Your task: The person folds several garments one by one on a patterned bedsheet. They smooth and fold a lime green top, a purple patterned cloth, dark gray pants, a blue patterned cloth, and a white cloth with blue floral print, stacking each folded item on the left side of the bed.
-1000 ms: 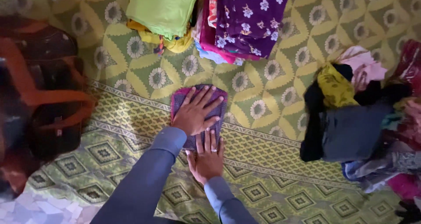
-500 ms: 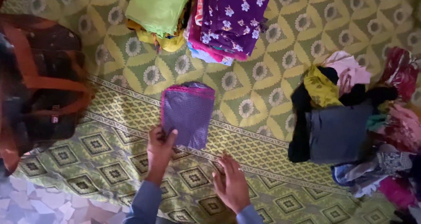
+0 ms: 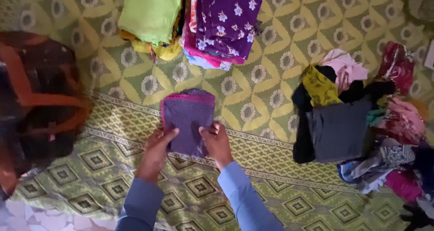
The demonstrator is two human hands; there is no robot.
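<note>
A small folded purple cloth [image 3: 187, 118] with a pink edge lies on the green patterned mat [image 3: 271, 104]. My left hand [image 3: 156, 152] grips its near left corner, thumb on top. My right hand [image 3: 218, 142] grips its near right corner the same way. Both arms wear blue sleeves and reach in from the bottom of the view.
Folded clothes are stacked at the top: a light green piece [image 3: 149, 11] and a purple flowered piece [image 3: 226, 18]. A heap of unfolded clothes [image 3: 357, 127] lies at the right. A dark bag with orange straps [image 3: 38, 104] sits at the left.
A second ago both hands pressed flat on the cloth. They then lifted off, and now each hand has taken hold of a near corner of it.
</note>
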